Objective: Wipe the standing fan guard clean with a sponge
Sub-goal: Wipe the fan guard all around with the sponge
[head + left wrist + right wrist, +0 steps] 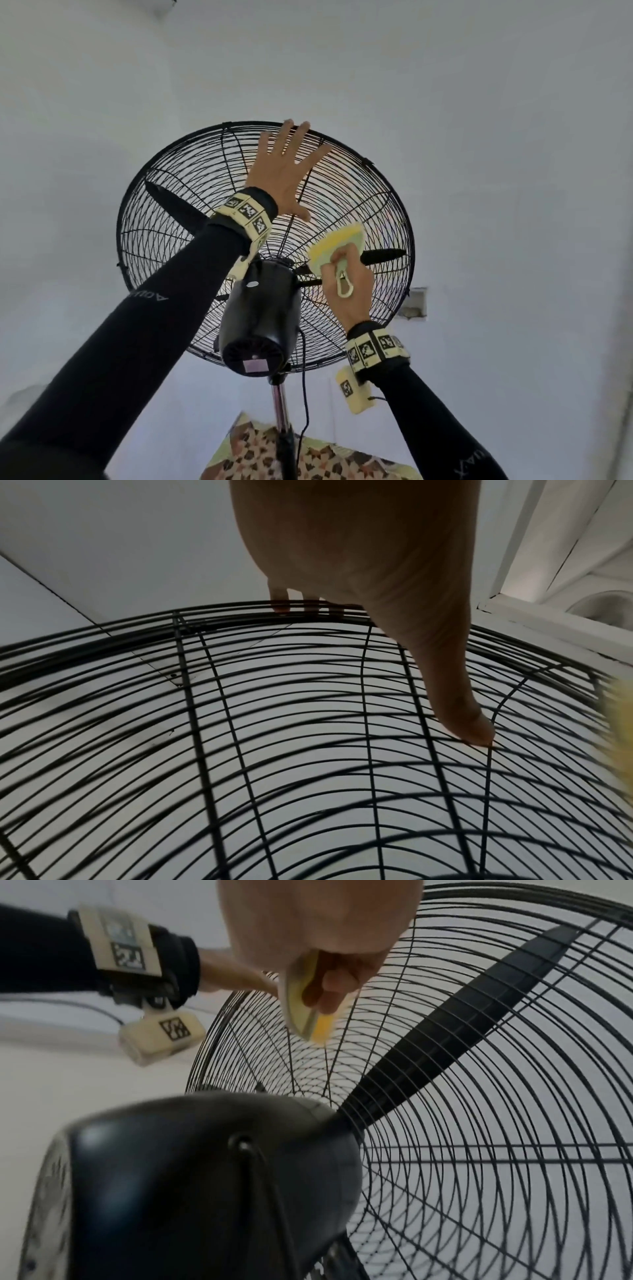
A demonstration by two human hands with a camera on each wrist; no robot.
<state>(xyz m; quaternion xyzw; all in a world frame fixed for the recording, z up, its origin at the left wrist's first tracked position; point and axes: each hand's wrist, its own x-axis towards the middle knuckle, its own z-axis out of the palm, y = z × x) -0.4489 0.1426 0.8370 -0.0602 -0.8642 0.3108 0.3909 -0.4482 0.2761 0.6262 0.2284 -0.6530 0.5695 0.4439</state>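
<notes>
Fingers (297, 137) of our left hand (286, 174) lie spread and straight across the upper part of the fan guard (164, 219), the tips reaching its top rim and the thumb pressing on a wire lower down, as the left wrist view shows. We judge that this flat hold is there to steady the tilted fan head so the guard does not swing away under the wipe.

Our right hand (346, 287) pinches the sponge (337, 245) between thumb and curled fingers, gripping its near end so that the yellow face and far edge stay free to meet the wires. The sponge sits against the back of the guard, just right of and above the motor housing (260, 315) and just below the left thumb. We cannot tell how firmly it presses, since the right wrist view is blurred there. A pale loop (344, 286) attached to the sponge lies over the back of the right hand.

By count: one fan on one metal pole (279, 404), one sponge, two hands at work, a marker band on each wrist, and three dark blades (171, 202) showing through the wires in the head view. One black cord (303, 394) hangs beside the pole, above a patterned surface (253, 448). We judge the wiping under way, with most of the guard yet to cover.
</notes>
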